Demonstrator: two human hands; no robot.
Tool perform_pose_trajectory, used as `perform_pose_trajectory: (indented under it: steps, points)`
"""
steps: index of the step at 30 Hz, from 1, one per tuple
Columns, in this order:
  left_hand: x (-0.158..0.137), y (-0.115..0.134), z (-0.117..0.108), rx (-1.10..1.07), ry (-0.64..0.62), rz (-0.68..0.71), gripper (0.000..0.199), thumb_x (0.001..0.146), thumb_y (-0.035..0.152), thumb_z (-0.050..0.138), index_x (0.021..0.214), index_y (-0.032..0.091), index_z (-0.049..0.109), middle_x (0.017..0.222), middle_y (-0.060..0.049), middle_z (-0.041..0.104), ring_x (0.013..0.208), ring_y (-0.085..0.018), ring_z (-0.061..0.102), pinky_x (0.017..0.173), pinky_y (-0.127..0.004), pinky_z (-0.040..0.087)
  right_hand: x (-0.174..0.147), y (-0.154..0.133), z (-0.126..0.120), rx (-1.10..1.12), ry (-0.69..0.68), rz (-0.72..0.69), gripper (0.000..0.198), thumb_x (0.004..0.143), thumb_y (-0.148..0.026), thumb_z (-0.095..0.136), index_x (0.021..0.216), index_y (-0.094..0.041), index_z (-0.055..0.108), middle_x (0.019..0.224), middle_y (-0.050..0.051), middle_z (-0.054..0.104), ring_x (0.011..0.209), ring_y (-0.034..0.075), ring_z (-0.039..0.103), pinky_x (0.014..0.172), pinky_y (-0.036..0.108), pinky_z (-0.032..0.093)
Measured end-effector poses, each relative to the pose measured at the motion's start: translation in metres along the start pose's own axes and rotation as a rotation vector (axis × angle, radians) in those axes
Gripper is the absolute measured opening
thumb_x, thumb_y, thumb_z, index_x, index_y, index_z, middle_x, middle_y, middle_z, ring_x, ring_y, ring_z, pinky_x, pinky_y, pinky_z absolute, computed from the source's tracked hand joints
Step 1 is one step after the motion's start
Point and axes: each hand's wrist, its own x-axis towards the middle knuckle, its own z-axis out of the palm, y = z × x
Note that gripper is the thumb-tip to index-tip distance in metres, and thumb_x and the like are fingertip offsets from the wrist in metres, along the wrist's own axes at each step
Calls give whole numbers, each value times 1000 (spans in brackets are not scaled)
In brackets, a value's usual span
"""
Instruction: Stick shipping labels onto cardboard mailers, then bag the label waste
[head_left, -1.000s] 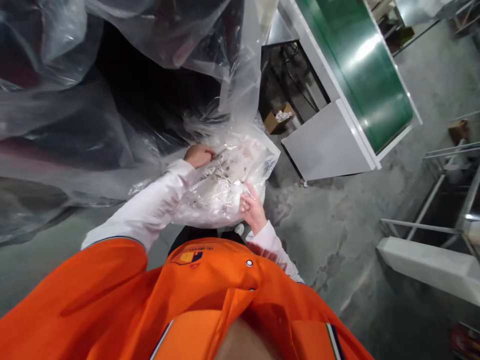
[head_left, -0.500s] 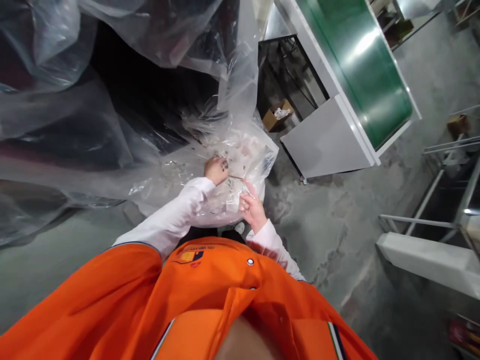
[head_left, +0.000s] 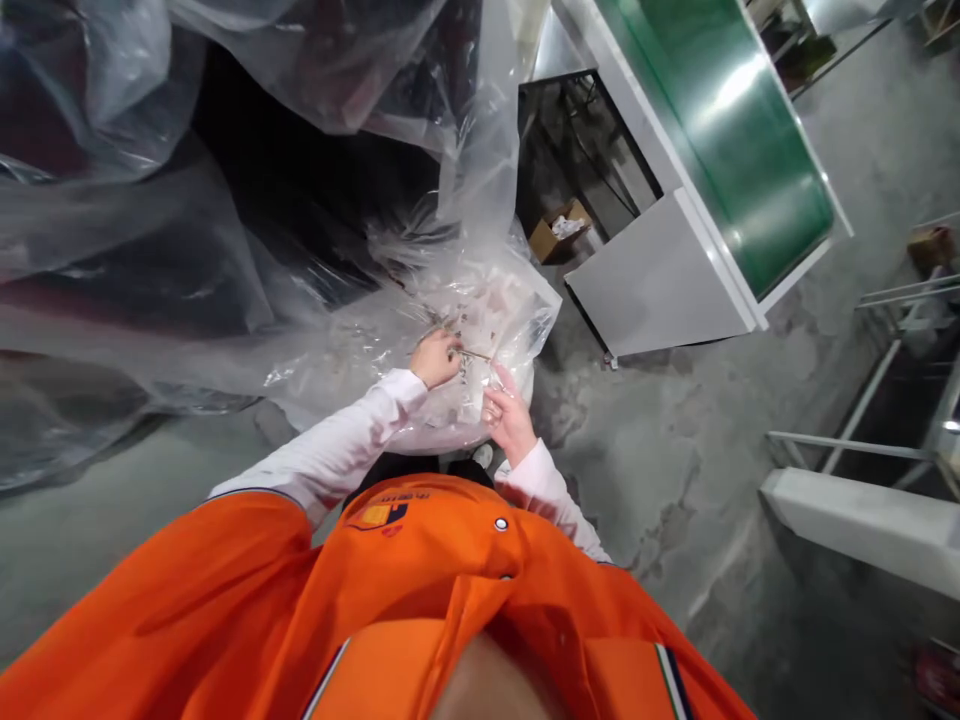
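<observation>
A large sheet of clear plastic (head_left: 517, 290) lies in crumpled folds in front of me, with small dark bits scattered on it. My left hand (head_left: 436, 358) is closed over the plastic, its fingers at one end of a thin brown stick-like piece (head_left: 474, 354). The other end points to the fingertips of my right hand (head_left: 510, 415). That hand has its fingers curled and its index finger reaching forward at the plastic; what it grips is too small to make out.
Dark bulk shows through the plastic (head_left: 315, 130) on the left. At upper right stands a conveyor with a green belt (head_left: 735, 130) and a grey side panel (head_left: 667, 280). A cardboard box (head_left: 551, 240) sits beneath it. Metal frames (head_left: 847, 445) stand at the right on the concrete floor.
My left hand has moved slightly down and turned, and more of the thin brown piece shows at its fingers. The right hand has stayed nearly in place.
</observation>
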Motion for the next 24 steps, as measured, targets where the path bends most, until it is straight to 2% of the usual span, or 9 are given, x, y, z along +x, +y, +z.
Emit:
perform_pose_trajectory:
  steps: [3,5,6,8,11,15,20,22,24]
  points:
    - [1,0,-3,86,119,-158,41,91,33,59,123,13,75,130,-17,65,129,-33,56,115,-42,41,0,1,-2,3,-1,7,78,68,-9,68,142,-26,54,59,-13,35,45,3,25,42,15,19]
    - [21,-3,-6,138,193,-363,64,90,51,62,128,1,70,135,-29,59,133,-45,50,112,-55,39,0,2,-2,10,9,6,77,68,-9,68,141,-24,54,59,-14,35,44,3,24,41,15,18]
    - [34,-5,-7,144,190,-434,72,88,56,63,128,-3,69,135,-33,58,133,-48,48,110,-59,38,-1,2,-2,13,16,1,76,67,-9,69,140,-23,55,58,-14,35,44,3,24,41,15,18]
    - [57,-8,-7,134,131,-473,63,92,50,59,124,-4,71,131,-33,61,129,-46,53,109,-58,38,-2,3,-2,17,22,-12,74,67,-9,69,139,-22,56,58,-14,35,44,3,23,41,15,18]
    - [65,-12,-2,130,118,-383,45,99,31,44,122,7,74,129,-23,66,124,-37,59,108,-51,39,-3,4,-4,22,18,-19,75,65,-9,71,137,-24,57,59,-14,38,44,2,22,40,14,19]
    - [20,-19,12,154,125,-199,44,104,34,38,119,14,75,128,-18,67,128,-33,55,111,-45,38,-1,4,-7,25,18,-16,76,64,-10,72,137,-25,57,60,-14,38,44,2,23,41,14,20]
    - [-50,-18,39,170,-126,83,19,91,29,66,103,18,77,118,-14,71,122,-31,60,109,-42,43,-2,2,-4,16,30,3,73,66,-9,68,137,-24,57,58,-14,36,43,3,25,41,15,19]
    - [-55,-16,45,179,-145,96,37,83,30,74,117,15,74,134,-19,64,129,-36,56,108,-46,45,-3,1,-2,24,28,3,74,66,-8,67,138,-23,56,58,-14,38,43,3,25,41,15,19]
    - [-44,-13,46,189,-83,34,49,90,37,68,132,11,67,145,-24,55,138,-40,49,113,-51,41,-4,0,-2,35,23,-4,75,65,-9,69,138,-23,55,58,-15,39,43,3,24,41,14,19]
